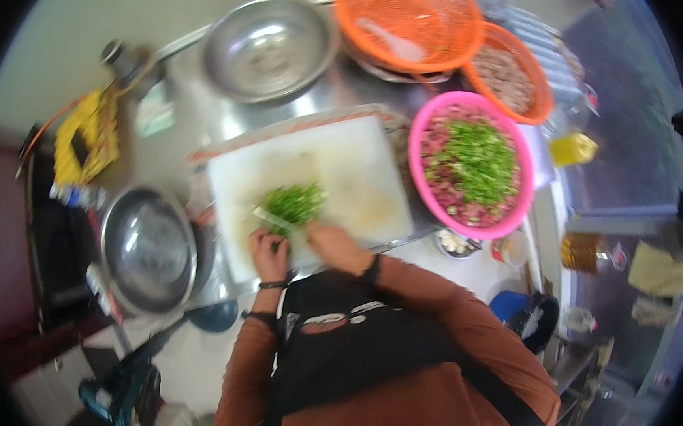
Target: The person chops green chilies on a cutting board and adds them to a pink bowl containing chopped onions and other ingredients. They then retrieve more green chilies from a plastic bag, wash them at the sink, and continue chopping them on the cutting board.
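Note:
A white cutting board (350,171) lies before me with a pile of chopped green vegetable (296,204) on it. My right hand (335,246) is closed on the handle end of a knife (275,219), whose blade slants up and left across the pile's near edge. At the board's lower left, my left hand (270,250) has its fingers curled over some of the greens, close to the blade. To the right stands a pink basin (418,175) of reddish diced meat (478,215) topped with chopped greens (483,155).
Steel bowls stand at the back (270,46) and left (148,250). Orange colanders (411,18) are at the back right, one holding brownish food (501,77). A small bowl of white pieces (455,243) sits below the pink basin, and an oil bottle (574,149) lies to the right.

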`<act>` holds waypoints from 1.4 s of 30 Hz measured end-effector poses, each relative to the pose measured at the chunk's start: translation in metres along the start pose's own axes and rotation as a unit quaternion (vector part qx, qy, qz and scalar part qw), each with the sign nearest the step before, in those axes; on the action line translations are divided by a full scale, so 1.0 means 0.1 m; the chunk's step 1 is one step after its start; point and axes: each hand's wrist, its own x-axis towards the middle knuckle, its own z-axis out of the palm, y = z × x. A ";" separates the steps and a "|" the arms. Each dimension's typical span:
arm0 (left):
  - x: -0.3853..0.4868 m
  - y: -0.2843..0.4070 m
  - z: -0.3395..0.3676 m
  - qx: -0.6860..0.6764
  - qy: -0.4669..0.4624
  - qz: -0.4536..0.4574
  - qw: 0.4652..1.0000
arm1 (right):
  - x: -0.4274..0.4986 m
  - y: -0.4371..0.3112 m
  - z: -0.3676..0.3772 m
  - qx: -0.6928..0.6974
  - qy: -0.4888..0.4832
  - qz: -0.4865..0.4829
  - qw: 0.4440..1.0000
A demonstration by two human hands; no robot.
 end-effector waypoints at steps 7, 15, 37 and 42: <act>-0.12 0.09 -0.11 0.024 0.011 -0.038 0.999 | -0.29 -0.08 -0.28 -0.052 -0.074 0.033 0.995; -0.07 0.10 -0.08 0.034 0.016 -0.013 0.999 | -0.08 -0.16 -0.07 -0.036 -0.039 0.020 0.998; -0.12 0.08 -0.06 0.015 0.039 0.005 0.999 | -0.27 -0.16 -0.16 -0.035 -0.072 0.066 0.995; -0.10 0.09 -0.14 -0.043 0.017 -0.079 0.996 | -0.21 -0.22 -0.22 0.047 -0.039 0.103 0.993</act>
